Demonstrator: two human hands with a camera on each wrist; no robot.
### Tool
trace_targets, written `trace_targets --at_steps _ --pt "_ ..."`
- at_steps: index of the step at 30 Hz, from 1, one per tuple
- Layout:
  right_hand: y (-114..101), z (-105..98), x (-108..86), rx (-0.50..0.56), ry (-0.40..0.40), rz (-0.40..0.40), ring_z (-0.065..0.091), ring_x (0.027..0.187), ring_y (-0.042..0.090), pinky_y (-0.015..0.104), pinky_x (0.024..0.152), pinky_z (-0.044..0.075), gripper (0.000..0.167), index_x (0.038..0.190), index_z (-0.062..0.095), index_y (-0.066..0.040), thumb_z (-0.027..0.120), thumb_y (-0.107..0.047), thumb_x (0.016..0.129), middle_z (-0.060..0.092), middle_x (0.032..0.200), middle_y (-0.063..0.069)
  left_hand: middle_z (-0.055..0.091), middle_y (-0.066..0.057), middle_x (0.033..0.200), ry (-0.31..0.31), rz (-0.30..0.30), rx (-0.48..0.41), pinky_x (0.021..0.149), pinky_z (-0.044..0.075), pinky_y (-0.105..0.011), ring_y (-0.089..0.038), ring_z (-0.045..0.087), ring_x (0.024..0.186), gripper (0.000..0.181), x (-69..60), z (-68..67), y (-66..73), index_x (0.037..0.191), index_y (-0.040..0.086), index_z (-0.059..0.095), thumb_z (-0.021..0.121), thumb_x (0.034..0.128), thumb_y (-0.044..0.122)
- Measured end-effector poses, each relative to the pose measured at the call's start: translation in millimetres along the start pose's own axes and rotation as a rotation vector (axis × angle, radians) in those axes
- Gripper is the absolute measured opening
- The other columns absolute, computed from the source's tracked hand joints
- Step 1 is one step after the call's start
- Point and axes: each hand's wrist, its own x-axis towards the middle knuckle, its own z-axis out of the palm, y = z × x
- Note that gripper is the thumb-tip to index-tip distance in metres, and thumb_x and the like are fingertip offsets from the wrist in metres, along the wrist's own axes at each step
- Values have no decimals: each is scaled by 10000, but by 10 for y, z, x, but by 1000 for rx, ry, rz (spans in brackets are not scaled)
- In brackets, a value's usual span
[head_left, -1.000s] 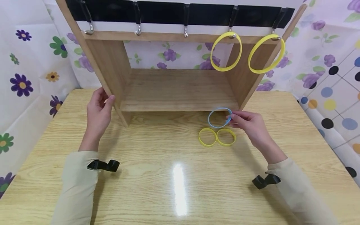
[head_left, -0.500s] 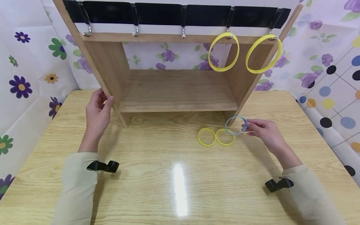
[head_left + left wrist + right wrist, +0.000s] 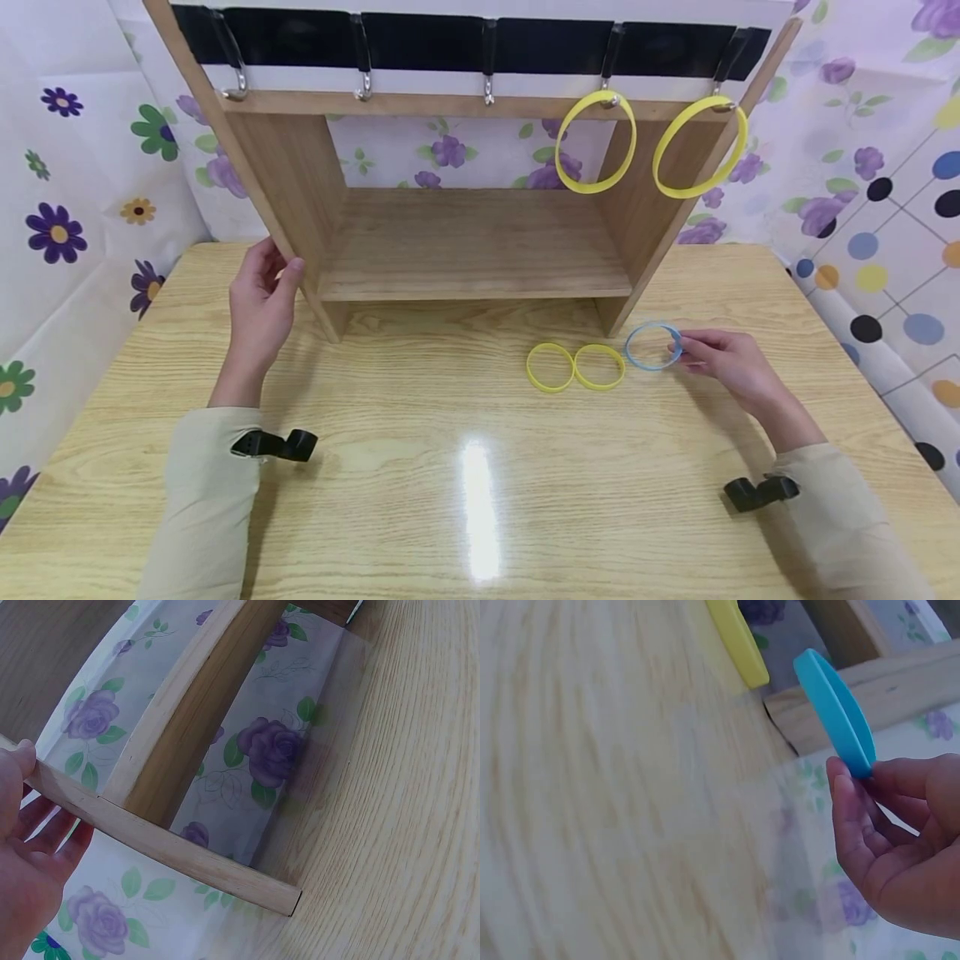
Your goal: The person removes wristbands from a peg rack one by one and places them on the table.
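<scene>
The right hand (image 3: pixel 731 367) pinches the right edge of a blue ring (image 3: pixel 628 343), just right of two yellow rings (image 3: pixel 529 377) (image 3: pixel 622 377) lying side by side on the table. In the right wrist view the blue ring (image 3: pixel 832 712) stands up from the thumb and fingertips of the hand (image 3: pixel 900 847). At the left, the left hand (image 3: pixel 261 312) grips the side panel of a wooden rack (image 3: pixel 480 287); the left wrist view shows the thumb of that hand (image 3: pixel 34 855) on the panel's edge (image 3: pixel 172 851).
Two more yellow rings (image 3: pixel 558 158) (image 3: pixel 741 150) hang from the two rightmost hooks of the rack's upper bar. Three other hooks (image 3: pixel 238 90) (image 3: pixel 364 90) (image 3: pixel 489 95) hold no ring. Patterned sheets (image 3: pixel 67 300) stand behind and beside the wooden table (image 3: pixel 375 500).
The right hand has carried the blue ring to the right and toward the near side, from above the yellow rings to beside them. The left hand keeps its grip on the panel.
</scene>
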Motion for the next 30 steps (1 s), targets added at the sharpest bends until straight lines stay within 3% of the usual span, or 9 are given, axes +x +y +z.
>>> trace_targets --at_steps 5,15,30 --pt "53 -50 -7 -63 -25 41 662 852 50 259 792 538 451 1281 449 223 512 -133 1012 709 957 0 552 -147 1280 1 -2 3 955 441 -287 -137 526 1143 413 0 6 8 1387 15 464 538 997 129" --pt "112 -52 16 -197 -66 56 659 836 46 247 750 547 415 1264 489 207 515 -120 1009 675 1060 208 556 -143 1267 2 -13 0 949 441 -280 -136 529 1136 407 3 6 8 1382 18 471 537 996 129" --pt "97 -41 23 -322 -54 76 633 814 56 235 709 540 385 1247 563 135 574 -143 982 682 1046 169 547 -144 1291 -3 -21 -8 963 439 -293 -143 523 1153 406 2 -4 5 1393 32 463 523 1000 112"
